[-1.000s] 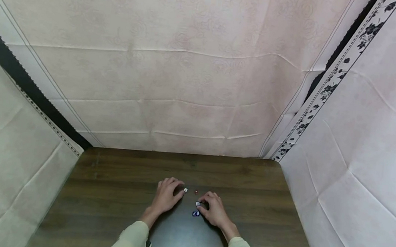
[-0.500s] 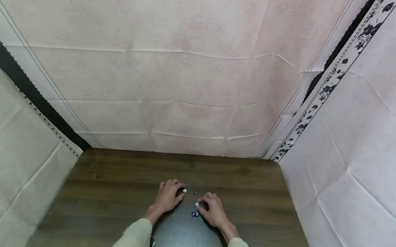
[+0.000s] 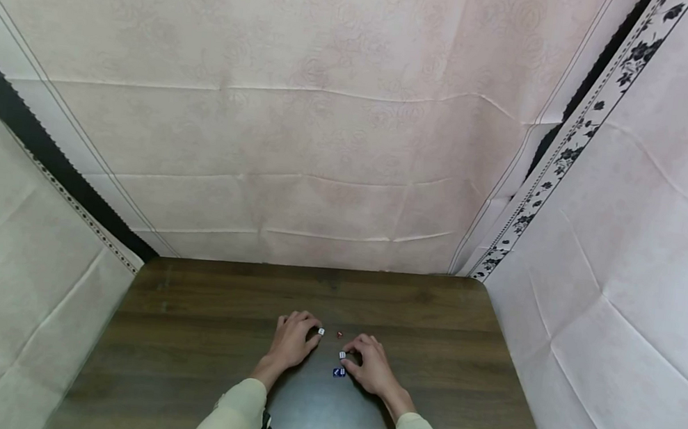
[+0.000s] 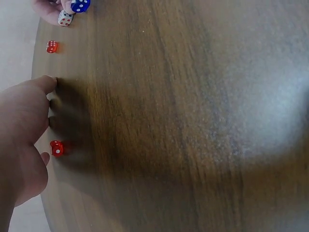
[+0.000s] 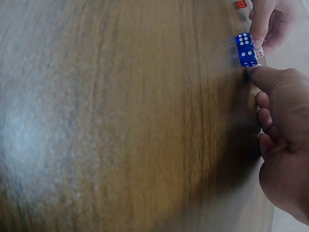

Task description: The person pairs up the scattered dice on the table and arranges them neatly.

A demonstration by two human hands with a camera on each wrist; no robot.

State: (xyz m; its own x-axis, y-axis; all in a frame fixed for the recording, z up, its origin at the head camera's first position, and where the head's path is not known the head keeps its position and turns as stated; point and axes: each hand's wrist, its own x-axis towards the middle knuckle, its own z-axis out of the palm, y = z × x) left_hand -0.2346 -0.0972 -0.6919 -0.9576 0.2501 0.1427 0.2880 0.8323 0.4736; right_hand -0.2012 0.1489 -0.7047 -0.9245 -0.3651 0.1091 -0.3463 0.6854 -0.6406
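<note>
A white die (image 3: 321,332) is gripped between thumb and forefinger by the left hand (image 3: 290,343), just left of the lower centre of the head view. A second white die (image 3: 342,355) is pinched the same way by the right hand (image 3: 369,369), slightly lower and to the right; in the left wrist view its red and dark pips can be made out at the upper left. A red die (image 3: 340,335) is seen lying between the hands, apart from both. Just below the right thumb, two blue dice (image 3: 336,373) are placed side by side; at the upper right of the right wrist view they are shown in line and apparently touching, with six pips on the upper one. A second red die (image 4: 57,148) is shown at the lower left of the left wrist view, on the table (image 3: 180,337) close beside the left hand; in the head view it is hidden. The wood-grained table is spread across the lower middle of the head view, and pale yellow sleeves (image 3: 235,413) are seen at its bottom edge. The top and both sides are filled by pale creased cloth (image 3: 339,137), edged by a dark floral border (image 3: 570,154) at the upper right.
</note>
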